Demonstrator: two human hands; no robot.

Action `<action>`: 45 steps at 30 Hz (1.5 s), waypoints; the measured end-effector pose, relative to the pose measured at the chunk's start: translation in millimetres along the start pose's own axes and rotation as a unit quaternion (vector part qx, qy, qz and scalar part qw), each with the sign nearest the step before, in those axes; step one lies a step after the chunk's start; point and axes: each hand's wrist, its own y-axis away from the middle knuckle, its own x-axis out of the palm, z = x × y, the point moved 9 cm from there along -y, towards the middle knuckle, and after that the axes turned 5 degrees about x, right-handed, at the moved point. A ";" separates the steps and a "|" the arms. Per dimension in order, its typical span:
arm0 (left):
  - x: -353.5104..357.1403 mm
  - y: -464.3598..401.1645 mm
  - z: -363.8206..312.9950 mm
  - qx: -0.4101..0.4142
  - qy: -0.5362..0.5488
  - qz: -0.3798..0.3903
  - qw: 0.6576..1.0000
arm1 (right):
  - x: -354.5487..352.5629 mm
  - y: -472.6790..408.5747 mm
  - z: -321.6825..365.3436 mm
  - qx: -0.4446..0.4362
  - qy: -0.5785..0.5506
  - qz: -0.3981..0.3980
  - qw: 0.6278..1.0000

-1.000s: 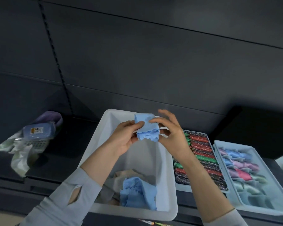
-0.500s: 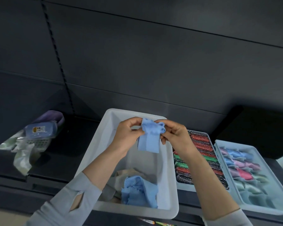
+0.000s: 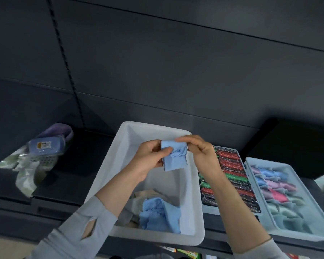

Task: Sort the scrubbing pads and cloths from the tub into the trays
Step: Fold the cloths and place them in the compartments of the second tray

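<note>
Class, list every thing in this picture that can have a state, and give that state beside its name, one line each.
Held cloth: folded, pinched by both hands above the tub.
Left hand: grips the cloth.
Right hand: pinches the cloth's top edge.
Tub: open, nearly emptied, a few cloths left.
Blue cloth: crumpled in the tub.
Pad tray: packed with pads.
Cloth tray: partly filled with folded cloths.

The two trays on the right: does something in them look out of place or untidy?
Nothing stands out. The nearer tray holds only red, green and dark scrubbing pads in rows, and the far tray holds only folded pastel cloths. No item lies in the wrong tray or over a rim.
</note>
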 end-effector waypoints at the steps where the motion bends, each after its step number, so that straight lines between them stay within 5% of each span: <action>1: -0.4 0.3 0.1 0.005 -0.001 -0.004 1.000 | 0.4 2.2 -3.8 0.028 -0.027 0.004 0.999; 5: 2.4 3.0 -3.6 0.039 -0.023 -0.001 0.999 | 14.1 16.0 -29.5 0.157 -0.094 0.076 0.980; 10: 17.6 4.3 0.5 0.062 -0.040 0.029 0.997 | 1.9 26.5 -50.6 0.165 -0.158 0.044 0.973; 16: 61.8 0.6 31.8 -0.044 0.071 0.053 0.995 | -39.5 39.4 -76.5 0.141 -0.188 -0.015 0.972; 24: 155.9 -4.8 63.6 -0.009 -0.028 0.050 0.998 | -125.6 80.6 -119.4 0.236 -0.261 -0.018 0.936; 31: 273.8 2.7 92.2 0.065 -0.206 0.127 0.968 | -230.6 124.4 -177.5 0.264 -0.109 0.037 0.958; 36: 355.4 6.8 117.6 0.133 -0.314 0.174 0.924 | -344.5 147.4 -211.3 0.230 0.047 -0.078 0.969; 40: 408.5 0.8 131.7 0.214 -0.463 0.198 0.837 | -420.6 161.8 -227.6 0.218 0.372 -0.130 0.893; 45: 458.0 -18.1 160.4 0.242 -0.537 0.221 0.777 | -418.4 143.4 -239.7 0.169 0.591 -0.038 0.788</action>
